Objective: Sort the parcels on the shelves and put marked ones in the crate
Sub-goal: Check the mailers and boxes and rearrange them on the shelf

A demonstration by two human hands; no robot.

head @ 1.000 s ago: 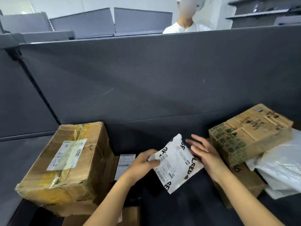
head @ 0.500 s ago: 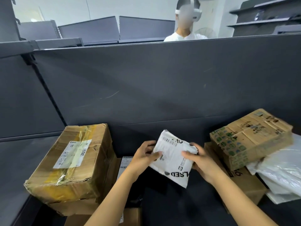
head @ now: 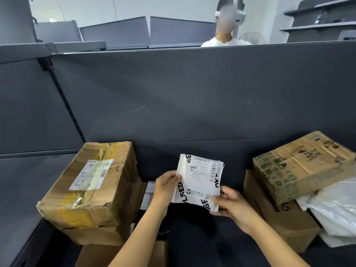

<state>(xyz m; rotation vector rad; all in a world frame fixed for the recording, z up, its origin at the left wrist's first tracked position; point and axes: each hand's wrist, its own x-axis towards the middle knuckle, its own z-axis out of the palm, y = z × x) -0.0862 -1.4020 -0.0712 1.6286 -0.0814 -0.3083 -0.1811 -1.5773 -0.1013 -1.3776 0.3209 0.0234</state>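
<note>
Fingers first: left hand (head: 165,186) pinches the white mailer (head: 198,182) at its 9 o'clock edge, thumb on the front face; right hand (head: 231,206) clamps its 5 o'clock corner, thumb on top, other fingers behind. Both closed on it, so the mailer is held in the air with the label side facing me, barcode label on the upper half, black lettering around the edges. It hangs above the dark shelf deck (head: 212,243), between the box stacks, touching neither. Now by size. Grey back panel (head: 192,97) fills the 12 o'clock field. Beyond its top edge, another person in a white shirt (head: 226,42) at 1 o'clock. Big taped brown box (head: 90,184) at 9 o'clock, white shipping label on top, sitting on a flatter carton (head: 96,235). At 3 o'clock, green-printed carton (head: 302,166) lies tilted on a plain brown box (head: 275,218). White plastic bags (head: 335,212) at 4 o'clock, piled against that stack, partly under the tilted carton's overhang. Small labelled parcel (head: 149,191) just behind my left wrist, mostly hidden. Can't make out a crate from here; can't read whether the mailer carries any mark.
</note>
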